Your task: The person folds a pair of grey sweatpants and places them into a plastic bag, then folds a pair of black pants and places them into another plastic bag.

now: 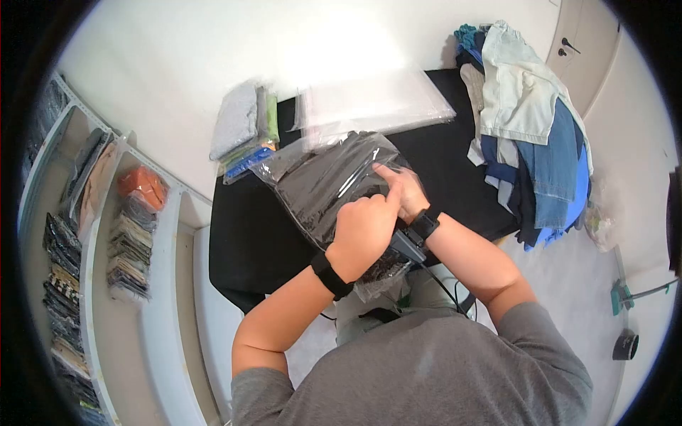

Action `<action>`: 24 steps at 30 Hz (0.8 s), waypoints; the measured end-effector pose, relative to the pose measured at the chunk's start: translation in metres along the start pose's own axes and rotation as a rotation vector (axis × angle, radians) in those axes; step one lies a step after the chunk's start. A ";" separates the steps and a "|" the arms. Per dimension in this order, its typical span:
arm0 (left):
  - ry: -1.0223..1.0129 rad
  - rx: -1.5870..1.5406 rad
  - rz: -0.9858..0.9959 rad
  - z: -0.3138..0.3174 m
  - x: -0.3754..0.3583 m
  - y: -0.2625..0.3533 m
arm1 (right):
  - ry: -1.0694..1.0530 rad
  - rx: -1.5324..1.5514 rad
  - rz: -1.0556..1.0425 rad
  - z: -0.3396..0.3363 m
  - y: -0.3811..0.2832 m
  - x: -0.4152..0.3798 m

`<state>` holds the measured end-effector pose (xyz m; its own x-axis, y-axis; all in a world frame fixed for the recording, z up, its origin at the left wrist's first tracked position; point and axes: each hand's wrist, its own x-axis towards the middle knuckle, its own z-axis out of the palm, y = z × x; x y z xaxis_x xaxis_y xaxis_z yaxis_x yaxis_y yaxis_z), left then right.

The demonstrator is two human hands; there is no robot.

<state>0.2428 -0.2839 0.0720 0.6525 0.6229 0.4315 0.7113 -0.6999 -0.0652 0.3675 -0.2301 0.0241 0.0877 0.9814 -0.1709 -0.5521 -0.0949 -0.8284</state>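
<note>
A dark folded garment in a clear plastic bag (316, 186) lies at a slant over the front part of the black-covered table (241, 241). My left hand (362, 226) rests on the bag near its lower edge, its fingers bent and partly hidden from view. Just to its right, my right hand (403, 190) lies on the bag with its index finger stretched toward the upper left. The two hands are close together and seem to touch. Black bands circle both wrists, and a dark device sits by the right wrist.
Clear empty bags (376, 103) lie at the table's back. Bagged folded clothes (238, 124) are stacked at the back left. A heap of loose clothes (522, 92) hangs over the right end. Shelves with bagged garments (131, 241) stand on the left.
</note>
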 end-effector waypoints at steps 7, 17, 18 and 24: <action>0.157 -0.026 0.007 -0.026 0.035 0.009 | -0.340 -0.624 -0.446 -0.026 0.034 0.031; -0.059 -0.168 0.124 -0.017 0.028 0.025 | 0.460 -0.632 0.035 0.010 0.002 -0.001; -0.065 -0.173 0.123 -0.018 0.024 0.029 | 0.234 -0.833 -0.193 -0.004 0.010 0.003; -0.031 -0.294 0.127 -0.026 0.010 0.034 | 0.069 -0.119 0.108 -0.004 0.017 0.021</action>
<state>0.2671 -0.3109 0.0977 0.7422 0.5311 0.4087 0.5204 -0.8410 0.1479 0.3631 -0.2122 0.0046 0.0918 0.9509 -0.2955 -0.4594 -0.2228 -0.8598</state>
